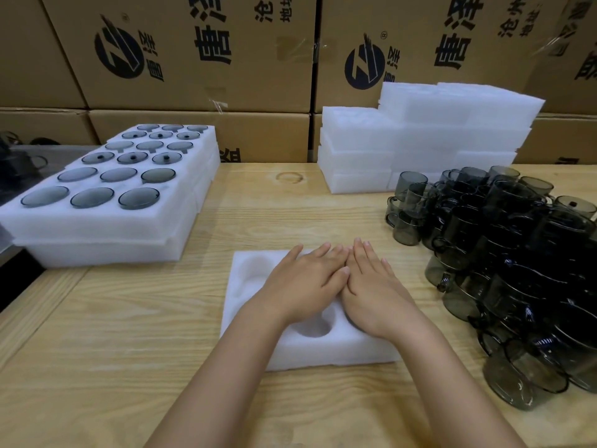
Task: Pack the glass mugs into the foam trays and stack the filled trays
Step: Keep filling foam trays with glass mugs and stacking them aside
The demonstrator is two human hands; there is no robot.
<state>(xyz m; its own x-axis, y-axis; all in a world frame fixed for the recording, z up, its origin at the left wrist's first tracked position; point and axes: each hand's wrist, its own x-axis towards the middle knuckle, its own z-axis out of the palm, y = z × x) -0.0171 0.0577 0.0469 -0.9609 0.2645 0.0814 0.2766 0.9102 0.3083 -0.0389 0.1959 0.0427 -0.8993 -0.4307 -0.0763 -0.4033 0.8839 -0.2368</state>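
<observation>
Left hand (310, 279) and right hand (371, 282) lie flat, fingers straight, side by side on an empty foam tray (258, 286) at near centre of the wooden table (113, 318). Smoky glass mugs (517, 253) piled at right. Filled trays (106, 189) stacked far left; spare foam trays (403, 140) far right.

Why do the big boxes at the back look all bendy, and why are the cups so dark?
Head view: the wide-angle lens bends the edges of the cardboard boxes outward; the smoky glass mugs overlap into a dark heap with thin rim glints; the near foam tray is so bright its pockets look faint.
</observation>
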